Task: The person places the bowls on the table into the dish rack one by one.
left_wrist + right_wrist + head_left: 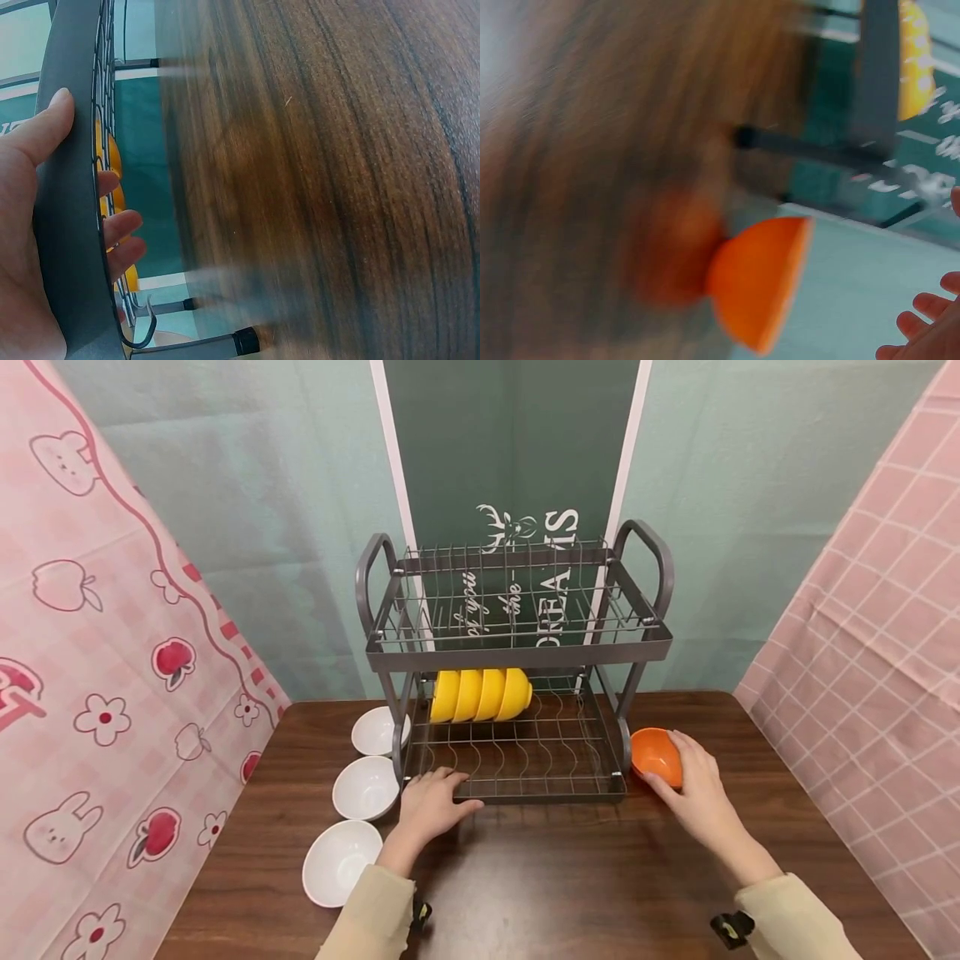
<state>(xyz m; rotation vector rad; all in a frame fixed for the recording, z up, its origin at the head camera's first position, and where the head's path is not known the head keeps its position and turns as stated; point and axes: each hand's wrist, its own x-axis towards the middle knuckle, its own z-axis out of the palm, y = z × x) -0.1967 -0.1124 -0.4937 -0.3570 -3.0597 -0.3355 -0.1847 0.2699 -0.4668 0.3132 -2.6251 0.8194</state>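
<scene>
A grey two-tier dish rack (517, 655) stands on the wooden table. My left hand (431, 806) grips the front edge of its lower tier near the left corner. In the left wrist view, the thumb (54, 124) lies on the outer face of the edge and the fingertips show behind it. Right of the rack, an orange bowl (651, 750) sits upright. My right hand (699, 793) is beside this bowl, fingers extended; the right wrist view shows a gap between the fingers and the orange bowl (754, 281). Several yellow bowls (480, 695) stand on edge in the lower tier.
Three white bowls line the table left of the rack: a back one (375, 732), a middle one (366, 787) and a front one (341, 862). The rack's upper tier holds no dishes. Pink curtains hang at both sides, a green one behind.
</scene>
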